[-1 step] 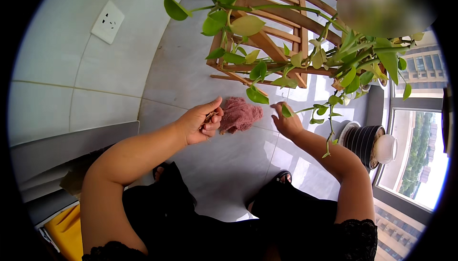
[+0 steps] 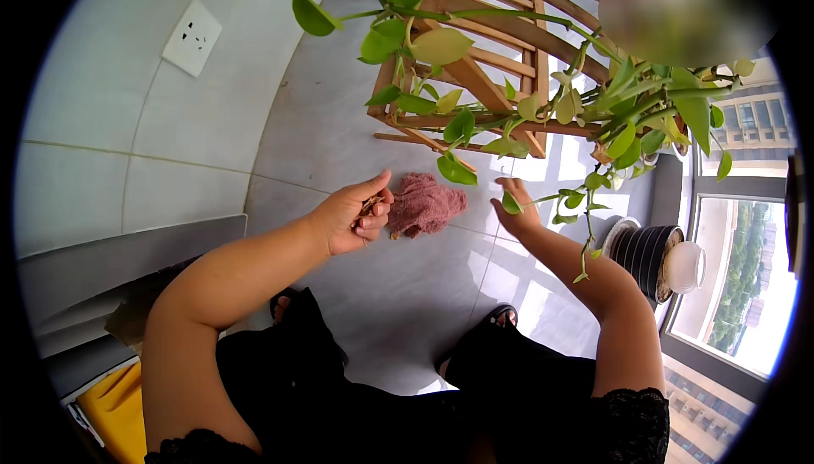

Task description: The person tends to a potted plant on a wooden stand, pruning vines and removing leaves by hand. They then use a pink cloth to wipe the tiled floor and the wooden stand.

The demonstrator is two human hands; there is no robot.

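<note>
My left hand [image 2: 354, 218] is closed around a small bunch of brown dry leaves [image 2: 370, 205], mostly hidden by the fingers. Just right of it a crumpled dusty-pink cloth [image 2: 426, 204] lies on the grey tiled floor. A small yellowish-brown bit pokes out at the cloth's lower left edge. My right hand [image 2: 517, 210] is out over the floor to the right of the cloth, apart from it, fingers extended and nothing in them. A green leaf of a trailing plant [image 2: 459, 169] hangs in front of part of this hand.
A slatted wooden plant stand [image 2: 517, 49] stands ahead, vines draping over it. At right are a black striped pot [image 2: 646, 259], a glass bowl [image 2: 684, 265] and a window. A tiled wall with a white socket [image 2: 192, 38] rises at left; a yellow item [image 2: 117, 409] sits lower left.
My right hand has shifted slightly right and away from the cloth, its fingers now pointing more upward. My left hand and the cloth stay nearly where they were.
</note>
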